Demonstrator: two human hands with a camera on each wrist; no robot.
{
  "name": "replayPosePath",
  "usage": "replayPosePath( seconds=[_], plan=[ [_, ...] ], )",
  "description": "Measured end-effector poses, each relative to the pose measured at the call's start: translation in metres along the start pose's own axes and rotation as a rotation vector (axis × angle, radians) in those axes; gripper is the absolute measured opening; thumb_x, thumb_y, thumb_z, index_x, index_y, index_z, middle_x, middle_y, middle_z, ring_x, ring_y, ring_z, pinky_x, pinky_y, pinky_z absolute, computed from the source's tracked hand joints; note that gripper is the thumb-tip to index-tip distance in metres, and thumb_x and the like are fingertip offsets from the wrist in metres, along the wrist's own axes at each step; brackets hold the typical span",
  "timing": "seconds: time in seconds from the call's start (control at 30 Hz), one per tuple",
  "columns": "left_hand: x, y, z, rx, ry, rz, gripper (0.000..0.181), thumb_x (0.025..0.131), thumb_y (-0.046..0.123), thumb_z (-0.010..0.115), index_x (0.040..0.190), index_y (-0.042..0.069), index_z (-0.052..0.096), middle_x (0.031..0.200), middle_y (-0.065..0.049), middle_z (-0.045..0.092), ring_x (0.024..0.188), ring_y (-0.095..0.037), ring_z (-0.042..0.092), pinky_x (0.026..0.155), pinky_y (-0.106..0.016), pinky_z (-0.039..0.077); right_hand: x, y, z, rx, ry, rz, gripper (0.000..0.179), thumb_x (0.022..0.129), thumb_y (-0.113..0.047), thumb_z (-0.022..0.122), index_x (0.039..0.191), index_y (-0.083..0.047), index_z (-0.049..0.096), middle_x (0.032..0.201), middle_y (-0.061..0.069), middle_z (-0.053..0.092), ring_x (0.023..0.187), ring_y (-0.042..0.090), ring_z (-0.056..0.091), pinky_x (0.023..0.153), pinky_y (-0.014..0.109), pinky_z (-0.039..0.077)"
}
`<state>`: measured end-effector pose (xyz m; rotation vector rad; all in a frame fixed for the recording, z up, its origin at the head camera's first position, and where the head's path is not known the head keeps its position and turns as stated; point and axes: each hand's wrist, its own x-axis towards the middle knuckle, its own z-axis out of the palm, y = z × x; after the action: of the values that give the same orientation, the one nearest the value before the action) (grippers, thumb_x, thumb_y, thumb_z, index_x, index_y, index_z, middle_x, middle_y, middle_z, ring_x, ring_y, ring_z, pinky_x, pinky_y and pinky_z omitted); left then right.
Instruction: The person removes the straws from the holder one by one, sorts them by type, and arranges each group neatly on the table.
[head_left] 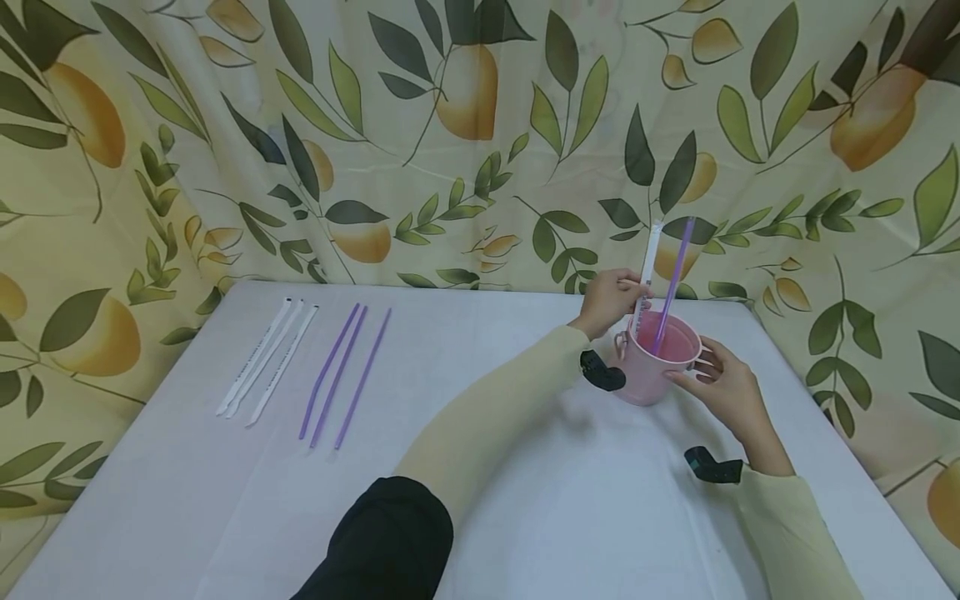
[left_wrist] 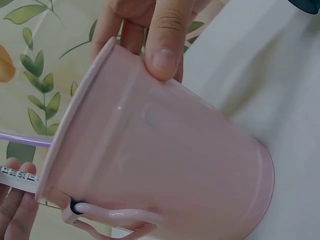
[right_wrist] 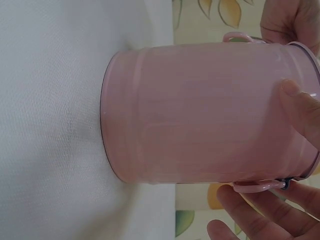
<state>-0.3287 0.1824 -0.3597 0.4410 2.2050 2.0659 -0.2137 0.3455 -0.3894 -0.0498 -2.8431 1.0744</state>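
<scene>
A pink bucket (head_left: 645,379) with small side handles stands upright at the right part of the table. My left hand (head_left: 606,302) pinches a white straw (head_left: 650,258) in a printed wrapper, whose lower end is inside the bucket. Beside it a purple straw (head_left: 675,279) leans in the same bucket, its top sticking out above the rim. My right hand (head_left: 726,392) steadies the bucket from the right. In the right wrist view its thumb (right_wrist: 295,105) presses on the wall near the rim, while the other fingers are spread about the handle (right_wrist: 257,187).
On the left of the white-covered table (head_left: 187,492) lie three wrapped white straws (head_left: 257,354). Next to them are three purple straws (head_left: 339,375), roughly parallel. A cloth (head_left: 480,192) patterned with fruit and leaves hangs behind the table.
</scene>
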Motion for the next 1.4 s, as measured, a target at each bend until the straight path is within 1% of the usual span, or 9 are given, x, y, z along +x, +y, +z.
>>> replayPosePath(
  seconds=[0.13,0.2,0.4,0.57,0.83,0.97,1.1,1.23,1.4],
  plan=[
    [0.001,0.004,-0.002,-0.053,-0.009,0.04,0.018,0.092,0.009,0.058,0.105,-0.001,0.064,0.095,-0.016,0.072,0.08,-0.022,0.072,0.062,-0.015,0.056,0.0,0.0,0.0,0.0,0.001,-0.003,0.084,0.086,-0.039,0.066,0.145,0.005,0.024,0.133,0.037,0.044,0.116,0.052,0.049,0.089,0.049,0.044],
    [0.001,0.008,-0.004,-0.055,-0.009,0.06,0.019,0.092,0.01,0.058,0.107,-0.001,0.064,0.097,-0.016,0.072,0.081,-0.022,0.072,0.063,-0.016,0.056,0.0,0.0,0.0,0.0,0.0,-0.004,0.084,0.086,-0.039,0.066,0.145,0.005,0.024,0.133,0.037,0.043,0.116,0.053,0.049,0.089,0.05,0.044],
    [0.003,0.025,-0.013,-0.1,0.007,0.081,0.019,0.092,0.011,0.059,0.107,0.001,0.064,0.099,-0.013,0.073,0.08,-0.02,0.072,0.064,-0.018,0.057,0.0,-0.001,0.0,0.002,-0.005,0.003,0.086,0.086,-0.04,0.066,0.145,0.004,0.023,0.134,0.037,0.042,0.117,0.053,0.048,0.09,0.051,0.044],
    [0.008,0.038,-0.022,-0.151,0.017,0.112,0.021,0.093,0.011,0.058,0.109,0.0,0.063,0.102,-0.016,0.071,0.084,-0.023,0.072,0.066,-0.019,0.057,0.0,-0.003,-0.001,-0.002,-0.007,0.009,0.087,0.085,-0.04,0.066,0.145,0.005,0.023,0.134,0.036,0.042,0.117,0.053,0.048,0.09,0.051,0.044],
    [0.009,0.054,-0.029,-0.195,0.063,0.125,0.021,0.092,0.011,0.059,0.109,0.0,0.063,0.104,-0.015,0.071,0.085,-0.024,0.072,0.065,-0.02,0.058,-0.001,-0.003,-0.001,-0.004,-0.01,0.013,0.085,0.086,-0.04,0.066,0.145,0.004,0.023,0.134,0.036,0.043,0.117,0.053,0.047,0.091,0.052,0.044],
    [0.007,0.062,-0.035,-0.187,0.082,0.114,0.021,0.092,0.013,0.06,0.109,0.003,0.064,0.105,-0.013,0.071,0.086,-0.023,0.072,0.065,-0.02,0.057,-0.001,-0.003,0.0,-0.002,-0.009,0.012,0.085,0.086,-0.041,0.066,0.145,0.004,0.023,0.134,0.036,0.043,0.117,0.053,0.047,0.091,0.052,0.044],
    [0.004,0.062,-0.044,-0.147,0.065,0.102,0.023,0.092,0.015,0.06,0.111,0.005,0.063,0.107,-0.011,0.071,0.087,-0.021,0.072,0.068,-0.02,0.058,-0.001,-0.003,0.0,-0.004,-0.011,0.011,0.085,0.086,-0.04,0.066,0.145,0.004,0.024,0.134,0.037,0.043,0.117,0.052,0.048,0.091,0.051,0.044],
    [0.0,0.057,-0.057,-0.128,0.012,0.1,0.025,0.093,0.015,0.058,0.115,0.003,0.061,0.11,-0.012,0.07,0.091,-0.02,0.071,0.074,-0.024,0.058,-0.001,-0.003,0.0,-0.005,-0.014,0.006,0.085,0.086,-0.04,0.066,0.145,0.004,0.024,0.134,0.037,0.043,0.117,0.052,0.048,0.09,0.05,0.044],
    [-0.009,0.049,-0.076,-0.134,-0.049,0.097,0.027,0.094,0.012,0.056,0.118,0.0,0.058,0.114,-0.016,0.067,0.095,-0.024,0.07,0.075,-0.025,0.058,0.0,-0.003,-0.001,-0.002,-0.019,0.008,0.085,0.085,-0.04,0.066,0.145,0.004,0.024,0.134,0.036,0.043,0.117,0.052,0.048,0.089,0.049,0.044]
  ],
)
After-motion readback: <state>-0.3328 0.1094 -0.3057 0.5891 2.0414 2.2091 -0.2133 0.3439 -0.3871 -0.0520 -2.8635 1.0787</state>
